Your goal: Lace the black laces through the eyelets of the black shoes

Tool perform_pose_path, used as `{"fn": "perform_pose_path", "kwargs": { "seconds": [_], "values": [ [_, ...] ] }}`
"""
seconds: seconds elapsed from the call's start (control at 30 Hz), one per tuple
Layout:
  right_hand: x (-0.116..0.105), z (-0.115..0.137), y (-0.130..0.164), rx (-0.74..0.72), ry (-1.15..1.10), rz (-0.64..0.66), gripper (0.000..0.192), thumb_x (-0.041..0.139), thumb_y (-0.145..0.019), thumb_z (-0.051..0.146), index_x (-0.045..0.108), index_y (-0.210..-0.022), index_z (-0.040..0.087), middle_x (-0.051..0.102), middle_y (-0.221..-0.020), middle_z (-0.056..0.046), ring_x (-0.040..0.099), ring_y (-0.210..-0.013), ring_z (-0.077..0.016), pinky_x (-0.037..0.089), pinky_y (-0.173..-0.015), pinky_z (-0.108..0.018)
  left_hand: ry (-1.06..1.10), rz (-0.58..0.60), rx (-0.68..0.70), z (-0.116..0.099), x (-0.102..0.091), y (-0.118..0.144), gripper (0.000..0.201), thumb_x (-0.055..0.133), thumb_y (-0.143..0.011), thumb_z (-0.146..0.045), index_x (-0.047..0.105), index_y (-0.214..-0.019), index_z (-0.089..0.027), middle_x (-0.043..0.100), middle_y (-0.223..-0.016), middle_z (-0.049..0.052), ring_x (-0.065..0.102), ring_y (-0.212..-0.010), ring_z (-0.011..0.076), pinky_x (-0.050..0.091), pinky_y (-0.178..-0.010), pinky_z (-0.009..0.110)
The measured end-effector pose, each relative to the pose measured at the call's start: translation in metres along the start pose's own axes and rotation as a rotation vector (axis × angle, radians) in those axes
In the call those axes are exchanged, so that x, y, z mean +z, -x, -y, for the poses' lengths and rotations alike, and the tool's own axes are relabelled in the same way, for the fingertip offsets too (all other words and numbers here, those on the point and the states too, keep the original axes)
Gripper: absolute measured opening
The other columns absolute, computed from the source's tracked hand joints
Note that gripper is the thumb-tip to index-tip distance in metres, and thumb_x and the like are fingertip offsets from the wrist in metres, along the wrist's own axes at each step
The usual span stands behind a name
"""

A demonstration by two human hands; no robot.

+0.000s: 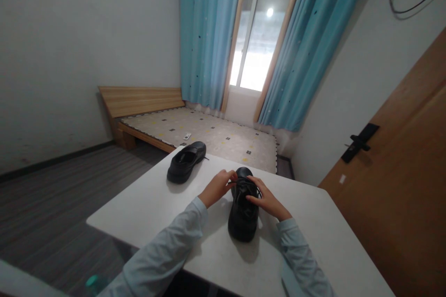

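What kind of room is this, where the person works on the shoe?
Most likely a bedroom in a home. A low wooden bed stands by a window with blue curtains, and a wooden door is on the right. Both hands work at a white table.

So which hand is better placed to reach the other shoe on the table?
Probably the left hand: the second shoe lies on its side of the table, while the right hand is beyond the laced shoe.

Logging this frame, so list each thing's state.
Near shoe: upright on the table, both hands at its laces.
Left hand: fingers on the laces.
Right hand: fingers on the laces.
Far shoe: upright, untouched.
Curtains: drawn apart.
Door: shut.
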State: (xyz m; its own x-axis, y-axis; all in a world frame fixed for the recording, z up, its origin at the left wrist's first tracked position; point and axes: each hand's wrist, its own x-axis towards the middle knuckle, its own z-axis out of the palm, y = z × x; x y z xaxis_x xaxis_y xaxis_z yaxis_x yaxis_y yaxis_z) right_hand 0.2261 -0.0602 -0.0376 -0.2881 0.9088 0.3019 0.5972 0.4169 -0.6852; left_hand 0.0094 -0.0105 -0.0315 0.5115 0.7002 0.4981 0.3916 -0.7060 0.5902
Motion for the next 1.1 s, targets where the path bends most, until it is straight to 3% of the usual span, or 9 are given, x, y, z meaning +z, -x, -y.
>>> {"fn": "perform_pose_path", "kwargs": {
  "seconds": [0.3,0.57,0.87,1.1],
  "values": [
    [0.001,-0.004,0.000,-0.008,0.003,0.007,0.064,0.064,-0.074,0.039,0.041,-0.131,0.023,0.041,-0.135,-0.011,0.035,-0.128,-0.0258,0.024,-0.109,-0.046,-0.269,-0.022,-0.087,-0.002,-0.012,0.003,0.019,0.053,-0.075,-0.006,0.056,-0.088,-0.020,0.060,-0.082,0.003,0.053,-0.080,0.0179,0.041,-0.072,0.028],
    [0.002,-0.006,0.001,-0.013,0.011,0.006,0.064,0.064,-0.075,0.040,0.040,-0.132,0.023,0.041,-0.135,-0.010,0.035,-0.128,-0.0244,0.023,-0.109,-0.045,-0.422,-0.160,-0.100,0.000,-0.015,0.004,0.013,0.051,-0.076,-0.011,0.056,-0.085,-0.020,0.056,-0.081,0.004,0.051,-0.081,0.0194,0.040,-0.072,0.029],
    [0.001,-0.005,0.001,-0.005,0.002,0.005,0.064,0.064,-0.074,0.038,0.041,-0.132,0.023,0.041,-0.135,-0.010,0.035,-0.128,-0.0256,0.025,-0.108,-0.046,-0.236,-0.423,-0.126,-0.004,-0.017,0.000,0.007,0.047,-0.077,-0.014,0.053,-0.079,-0.018,0.055,-0.083,0.005,0.050,-0.086,0.0206,0.040,-0.082,0.034],
    [0.002,-0.007,0.002,-0.017,0.001,-0.001,0.064,0.064,-0.074,0.038,0.040,-0.132,0.025,0.041,-0.136,-0.009,0.035,-0.128,-0.0258,0.024,-0.109,-0.046,0.064,-0.365,-0.115,-0.011,-0.019,0.002,0.006,0.043,-0.079,-0.018,0.049,-0.081,-0.019,0.058,-0.080,0.002,0.055,-0.080,0.0168,0.042,-0.077,0.030]
  ]
}}
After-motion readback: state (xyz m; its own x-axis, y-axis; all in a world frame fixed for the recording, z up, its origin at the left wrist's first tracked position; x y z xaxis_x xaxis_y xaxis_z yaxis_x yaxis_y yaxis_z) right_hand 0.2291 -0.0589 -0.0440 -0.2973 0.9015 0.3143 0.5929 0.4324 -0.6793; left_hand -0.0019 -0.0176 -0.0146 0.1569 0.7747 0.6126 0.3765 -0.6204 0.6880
